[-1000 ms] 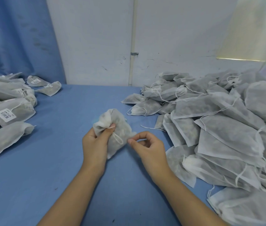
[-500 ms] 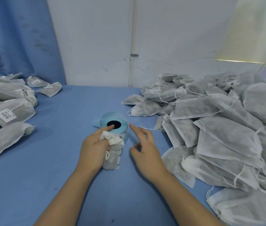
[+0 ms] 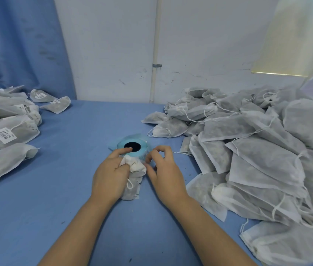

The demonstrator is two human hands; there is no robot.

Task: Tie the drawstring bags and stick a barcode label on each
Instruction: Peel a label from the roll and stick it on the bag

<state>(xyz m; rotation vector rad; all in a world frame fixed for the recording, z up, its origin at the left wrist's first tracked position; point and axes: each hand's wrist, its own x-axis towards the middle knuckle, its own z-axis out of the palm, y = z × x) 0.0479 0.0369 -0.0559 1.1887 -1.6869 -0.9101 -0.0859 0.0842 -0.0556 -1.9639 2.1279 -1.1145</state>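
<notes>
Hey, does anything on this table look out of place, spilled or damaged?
Nothing stands out. The left hand grips a bag by the label roll, and the right hand is at the roll's edge. The right heap of bags lies loose, the left heap shows labels; nothing looks spilled or torn.

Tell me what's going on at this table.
A person is labelling bags. The left hand grips a gathered white fabric drawstring bag on the blue table, its forefinger resting on a pale blue label roll. The right hand picks at the roll's side; whether it has a label is unclear. Labelled bags lie left, a heap of bags showing no labels right.
</notes>
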